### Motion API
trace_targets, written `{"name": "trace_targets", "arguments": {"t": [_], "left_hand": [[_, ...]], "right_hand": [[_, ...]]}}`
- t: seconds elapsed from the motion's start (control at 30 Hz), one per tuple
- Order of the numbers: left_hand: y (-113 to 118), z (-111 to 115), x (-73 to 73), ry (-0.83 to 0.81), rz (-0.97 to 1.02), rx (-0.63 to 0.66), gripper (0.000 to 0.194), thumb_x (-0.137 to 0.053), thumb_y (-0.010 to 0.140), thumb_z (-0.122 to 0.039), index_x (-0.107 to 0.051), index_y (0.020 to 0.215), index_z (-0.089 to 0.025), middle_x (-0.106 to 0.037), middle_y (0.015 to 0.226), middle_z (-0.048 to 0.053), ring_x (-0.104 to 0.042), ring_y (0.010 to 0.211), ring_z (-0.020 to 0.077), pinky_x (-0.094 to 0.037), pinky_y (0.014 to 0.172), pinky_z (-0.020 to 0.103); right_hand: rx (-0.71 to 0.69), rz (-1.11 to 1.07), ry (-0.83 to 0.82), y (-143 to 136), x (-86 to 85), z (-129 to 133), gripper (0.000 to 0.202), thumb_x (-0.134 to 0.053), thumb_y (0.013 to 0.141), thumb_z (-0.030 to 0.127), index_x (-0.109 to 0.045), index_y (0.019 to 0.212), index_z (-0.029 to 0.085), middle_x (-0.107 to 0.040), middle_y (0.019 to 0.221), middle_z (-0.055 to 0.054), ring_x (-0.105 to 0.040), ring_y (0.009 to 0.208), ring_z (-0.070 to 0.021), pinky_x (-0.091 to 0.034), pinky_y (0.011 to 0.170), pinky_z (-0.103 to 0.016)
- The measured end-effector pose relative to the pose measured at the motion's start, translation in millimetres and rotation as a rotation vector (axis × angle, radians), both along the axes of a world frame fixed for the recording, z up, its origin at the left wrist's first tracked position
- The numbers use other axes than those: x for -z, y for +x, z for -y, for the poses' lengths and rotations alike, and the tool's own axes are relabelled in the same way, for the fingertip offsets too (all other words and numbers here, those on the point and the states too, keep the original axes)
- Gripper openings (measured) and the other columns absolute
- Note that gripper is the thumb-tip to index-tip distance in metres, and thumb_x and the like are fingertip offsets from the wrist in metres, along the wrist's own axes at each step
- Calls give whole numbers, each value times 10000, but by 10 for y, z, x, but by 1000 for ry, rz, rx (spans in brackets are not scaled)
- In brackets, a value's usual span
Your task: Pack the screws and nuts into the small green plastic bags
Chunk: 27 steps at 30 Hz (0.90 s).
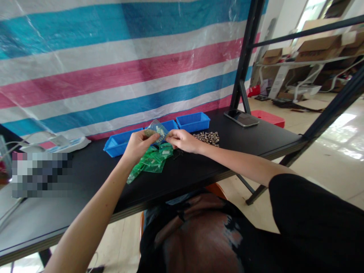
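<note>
Between my hands is a small clear plastic bag (160, 129) with whitish pieces and some brownish ones inside. My left hand (138, 145) pinches its left side between thumb and fingers. The fingers of my right hand (183, 140) are closed at the bag's right edge. Just below lies a heap of green-tinted plastic bags (150, 161), some with pale pieces in them. Small metal parts (209, 138) are piled beyond my right wrist. A few thin dark pieces (178, 153) lie under my right hand, too small to name.
Blue plastic bins (192, 121) stand in a row along the back of the black table (227, 151). A phone (241, 118) lies at the right and a white power strip (71, 144) at the left. Black frame posts (243, 57) rise at the right, and a striped sheet (127, 68) hangs behind.
</note>
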State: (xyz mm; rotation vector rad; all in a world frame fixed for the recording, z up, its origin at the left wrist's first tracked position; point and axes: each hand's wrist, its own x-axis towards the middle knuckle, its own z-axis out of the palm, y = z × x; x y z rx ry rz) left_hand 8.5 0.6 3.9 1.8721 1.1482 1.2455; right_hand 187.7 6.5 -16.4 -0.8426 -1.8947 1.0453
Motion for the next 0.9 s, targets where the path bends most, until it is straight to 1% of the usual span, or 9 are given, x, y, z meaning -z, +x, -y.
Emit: {"name": "trace_targets", "arguments": {"t": [0.1,0.2,0.33,0.43,0.53,0.63,0.73,0.8,0.9], "left_hand": [[-88,-45,-8,42,18,-51,216,-638,680,-348,-665,700,-134,-623,611,1,-505,535,102,-384,513,211],[-115,-47,-17,60,12,-54,217,-638,689,-354,-664,697,-139,-621,605,-1,-506,537,102,-383,517,213],[-24,0,1,37,-27,13,240,-639,692,-369,-669,725,-133,-662,681,25,-558,598,127,-423,570,228],[50,26,36,34,-105,89,255,-632,704,-383,-675,750,-136,-682,729,39,-598,660,152,-449,626,244],[75,30,63,42,-152,117,248,-630,713,-377,-679,755,-137,-688,750,48,-614,694,166,-464,660,260],[72,30,69,41,-156,112,239,-638,707,-368,-680,759,-139,-691,752,47,-616,693,169,-468,658,267],[72,38,62,60,-171,71,230,-645,699,-366,-674,747,-144,-680,723,32,-603,661,155,-449,619,251],[73,42,57,84,-191,36,229,-648,693,-370,-670,736,-147,-662,700,21,-583,633,141,-428,585,240],[72,39,60,103,-197,15,231,-641,696,-379,-664,731,-152,-644,707,17,-569,635,134,-421,577,236]], "right_hand": [[7,12,-10,6,5,-1,63,-521,838,177,-541,847,118,-487,561,46,-497,529,-78,-364,517,-196],[0,19,2,9,7,1,82,-539,827,191,-555,856,115,-480,558,47,-499,533,-79,-363,521,-198],[-51,1,20,2,19,-4,136,-587,792,253,-546,817,125,-441,531,62,-457,508,-77,-333,490,-200],[-90,-46,53,0,42,-20,198,-629,749,299,-518,737,135,-443,568,58,-434,531,-71,-324,490,-199],[-112,-60,84,1,64,-36,206,-638,724,299,-525,724,128,-448,599,51,-412,552,-69,-315,496,-197],[-117,-62,95,0,74,-45,164,-612,731,267,-535,737,122,-442,603,51,-396,555,-67,-307,502,-195],[-87,-52,92,-4,73,-44,150,-598,730,256,-534,732,120,-433,594,54,-380,546,-65,-299,505,-196],[-81,-50,90,-7,72,-41,154,-595,725,258,-549,757,115,-455,609,47,-394,558,-71,-316,526,-201],[-70,-39,100,-11,78,-40,188,-601,720,277,-571,793,106,-490,646,32,-419,591,-80,-335,557,-207]]}}
